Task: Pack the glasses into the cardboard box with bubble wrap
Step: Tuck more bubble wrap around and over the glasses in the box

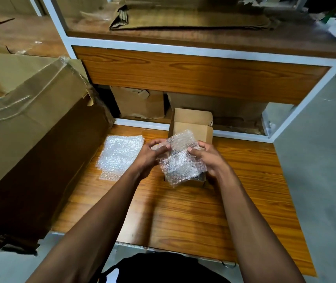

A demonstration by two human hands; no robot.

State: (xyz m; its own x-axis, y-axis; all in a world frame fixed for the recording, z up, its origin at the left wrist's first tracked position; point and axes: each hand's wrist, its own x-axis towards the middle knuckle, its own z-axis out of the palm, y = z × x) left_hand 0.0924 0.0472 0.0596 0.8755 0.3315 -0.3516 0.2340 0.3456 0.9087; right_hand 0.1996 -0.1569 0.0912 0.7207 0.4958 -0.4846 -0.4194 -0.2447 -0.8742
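1. A large cardboard carton (pixel 32 127) leans at the far left, and just right of it a stack of bubble wrap sheets (pixel 120 154) lies flat on the wooden table (pixel 203 217).
2. The left hand (pixel 148 156) pinches the top left edge of a bubble wrap sheet (pixel 181 160) held over the table.
3. The sheet hangs folded round something dark — probably the glasses, though they are too veiled to tell.
4. The right hand (pixel 208 158) grips the sheet's right edge, fingers curled.
5. The small open cardboard box (pixel 191 127) stands directly behind the bundle — straight ahead of both hands, about equally near each.
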